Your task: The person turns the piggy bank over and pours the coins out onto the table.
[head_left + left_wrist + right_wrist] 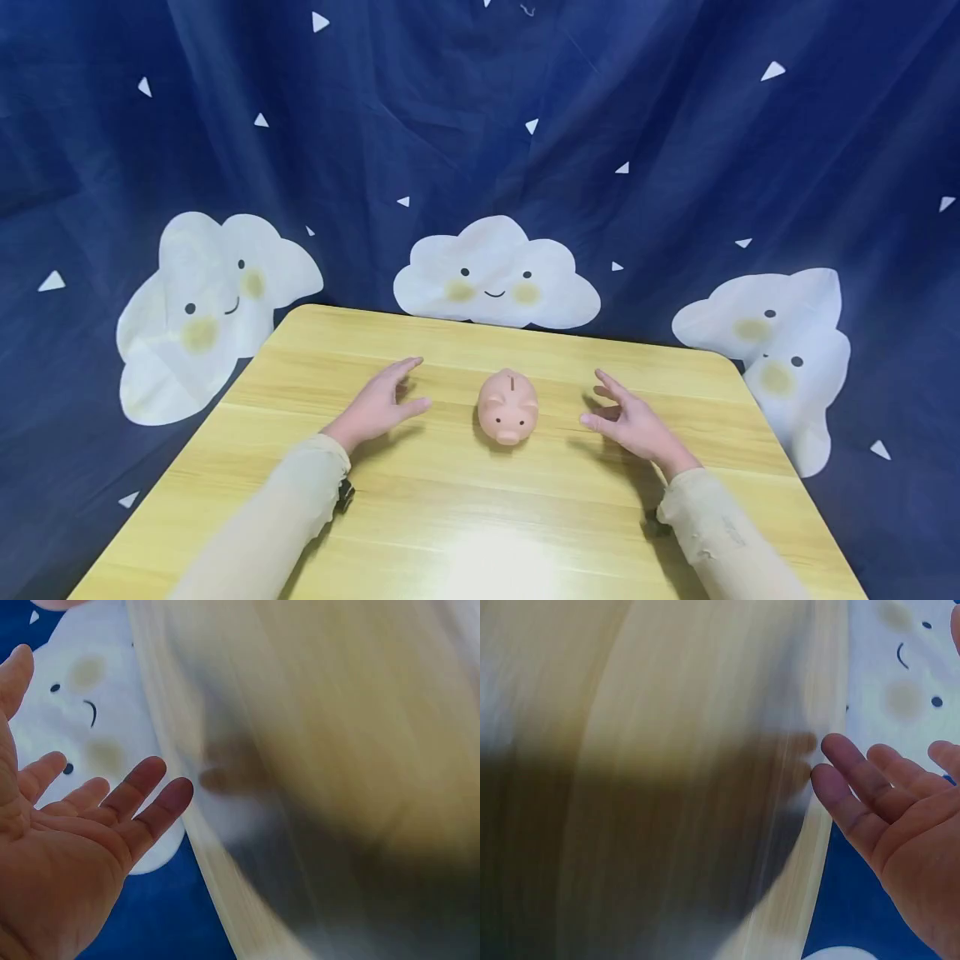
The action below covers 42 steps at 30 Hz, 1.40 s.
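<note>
Soft overhead light, glare patch on near table (pixel 495 567), head view sharp, both wrist views motion-blurred, dark shadows.

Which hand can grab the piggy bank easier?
Probably the left hand: its thumb looks slightly nearer the piggy bank than the right hand. Both are open, touching nothing, so it's close.

A piggy bank (pixel 508 407) stands on the table (pixel 465 517) toward its far edge, between the left hand (pixel 378 403) and right hand (pixel 633 421), touching neither.
</note>
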Motion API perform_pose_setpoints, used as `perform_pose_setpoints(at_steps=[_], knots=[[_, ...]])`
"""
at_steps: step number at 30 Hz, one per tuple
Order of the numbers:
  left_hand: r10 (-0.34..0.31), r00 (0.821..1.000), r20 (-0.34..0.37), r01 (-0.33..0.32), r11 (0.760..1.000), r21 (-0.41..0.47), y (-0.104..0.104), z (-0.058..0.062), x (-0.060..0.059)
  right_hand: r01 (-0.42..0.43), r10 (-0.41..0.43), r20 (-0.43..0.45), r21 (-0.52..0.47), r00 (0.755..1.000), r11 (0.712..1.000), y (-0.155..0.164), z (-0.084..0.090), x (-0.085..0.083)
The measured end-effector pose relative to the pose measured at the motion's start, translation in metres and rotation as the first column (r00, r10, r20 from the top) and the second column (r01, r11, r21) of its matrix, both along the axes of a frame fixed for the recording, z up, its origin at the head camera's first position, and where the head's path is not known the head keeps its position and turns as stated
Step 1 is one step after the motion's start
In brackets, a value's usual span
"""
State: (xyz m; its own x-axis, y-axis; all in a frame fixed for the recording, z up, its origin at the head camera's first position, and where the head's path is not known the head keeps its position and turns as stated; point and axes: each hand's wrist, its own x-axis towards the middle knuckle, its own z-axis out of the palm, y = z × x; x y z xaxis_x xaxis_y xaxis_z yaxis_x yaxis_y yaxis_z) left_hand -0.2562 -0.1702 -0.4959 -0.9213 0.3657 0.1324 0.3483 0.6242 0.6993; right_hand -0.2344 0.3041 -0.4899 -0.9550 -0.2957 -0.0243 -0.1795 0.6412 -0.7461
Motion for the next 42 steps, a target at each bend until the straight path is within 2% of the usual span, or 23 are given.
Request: perform_pose_setpoints(at_steps=[3,8,17,26,34,42], knots=[[-0.027,1.000,0.013,0.027,0.999,0.024,0.009,0.002,0.001,-0.017,0.017,0.014,-0.014,1.000,1.000,-0.010,0.000,-0.001],[-0.052,0.996,0.077,0.046,0.996,0.080,0.022,0.005,0.003,-0.056,0.056,0.013,-0.017,0.998,0.998,-0.027,0.002,-0.003],[-0.128,0.982,0.141,0.112,0.987,0.116,0.052,0.001,0.005,-0.118,0.120,0.041,-0.057,0.992,0.991,-0.052,0.001,-0.002],[-0.191,0.972,0.138,0.173,0.976,0.132,0.073,-0.001,0.006,-0.151,0.159,0.060,-0.112,0.985,0.982,-0.069,-0.001,-0.001],[-0.215,0.969,0.123,0.197,0.970,0.145,0.082,-0.003,0.005,-0.169,0.178,0.057,-0.131,0.982,0.977,-0.075,-0.001,0.000],[-0.274,0.955,0.114,0.245,0.945,0.216,0.087,-0.005,0.005,-0.190,0.197,0.046,-0.122,0.979,0.974,-0.082,0.000,0.001]])
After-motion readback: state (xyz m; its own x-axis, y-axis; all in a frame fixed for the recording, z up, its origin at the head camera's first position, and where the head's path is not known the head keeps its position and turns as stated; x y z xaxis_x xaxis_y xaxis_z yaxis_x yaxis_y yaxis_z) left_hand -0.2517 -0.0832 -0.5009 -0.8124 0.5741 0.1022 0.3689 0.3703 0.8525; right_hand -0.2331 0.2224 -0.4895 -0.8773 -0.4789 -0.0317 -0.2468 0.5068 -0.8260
